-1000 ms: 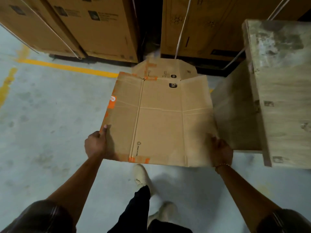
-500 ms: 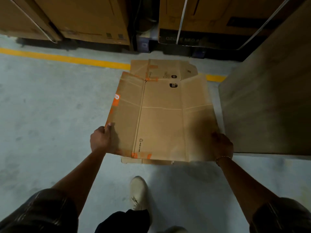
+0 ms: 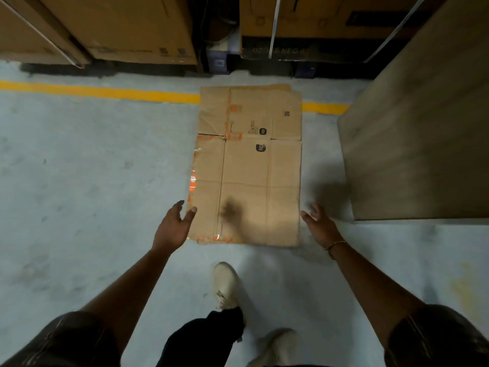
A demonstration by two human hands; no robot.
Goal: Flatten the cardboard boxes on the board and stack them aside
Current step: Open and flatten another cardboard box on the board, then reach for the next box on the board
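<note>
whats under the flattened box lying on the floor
Another flattened box pokes out past the far end of the top box. Whether more lie beneath is covered.

Single view, worn on my head, wide-angle, facing forward and steeply down. Both forearms enter from the bottom corners; my left hand [image 3: 173, 226] and right hand [image 3: 318, 226] sit mid-frame, the nearest things to the lens after my sleeves. The floor [image 3: 79, 181] fills most of the field, with my shoe [image 3: 225, 284] low at centre. The flattened cardboard [image 3: 248, 186] lies straight ahead, centred. The top edge takes in the yellow line [image 3: 105, 92] and the cartons [image 3: 127, 27] beyond; a wooden panel [image 3: 423, 128] closes the right side.
</note>
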